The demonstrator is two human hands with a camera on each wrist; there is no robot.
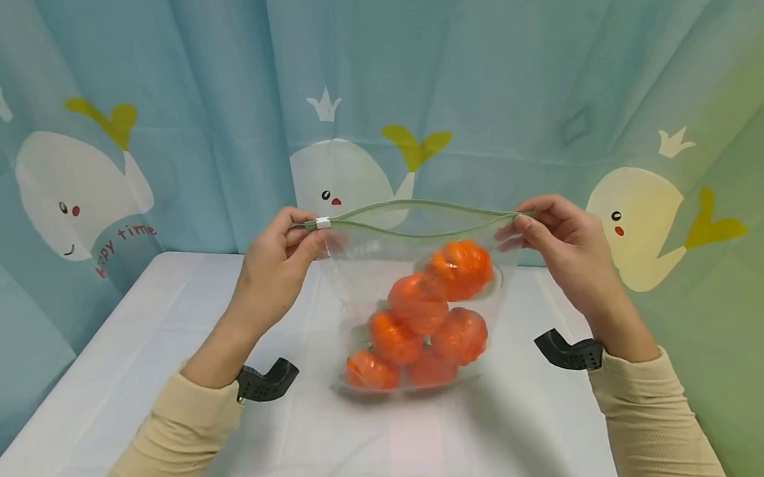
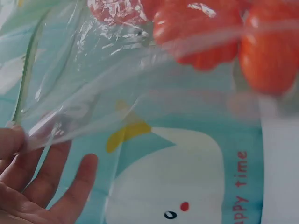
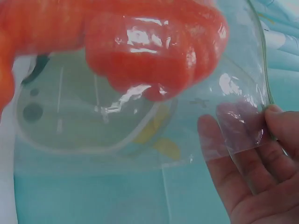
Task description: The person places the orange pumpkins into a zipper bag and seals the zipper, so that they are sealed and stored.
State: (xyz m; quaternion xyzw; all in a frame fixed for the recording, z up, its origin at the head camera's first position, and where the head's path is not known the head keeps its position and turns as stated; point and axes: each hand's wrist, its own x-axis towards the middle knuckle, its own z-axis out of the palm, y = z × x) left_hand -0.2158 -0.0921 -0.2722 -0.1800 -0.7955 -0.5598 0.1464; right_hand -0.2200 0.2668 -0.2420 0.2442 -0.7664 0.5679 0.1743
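A clear slider zip bag (image 1: 364, 269) with a green zip rim hangs upright between both hands, its mouth parted and its bottom at the white table. Several ribbed orange pumpkin-like pieces (image 1: 460, 269) lie piled inside it. My left hand (image 1: 272, 267) pinches the bag's upper left corner by the white slider (image 1: 323, 222). At the upper right corner, my right hand (image 1: 570, 252) pinches the rim between thumb and fingers. Through the film, the right wrist view shows some of the right fingertips (image 3: 210, 130) behind the bag.
The white table (image 1: 316, 454) carries the bag's shadow. Behind it hangs a blue-green curtain (image 1: 476, 65) printed with white whales and crowns. A black wrist mount (image 1: 266, 380) sits on the left wrist, and another black mount (image 1: 569, 351) on the right.
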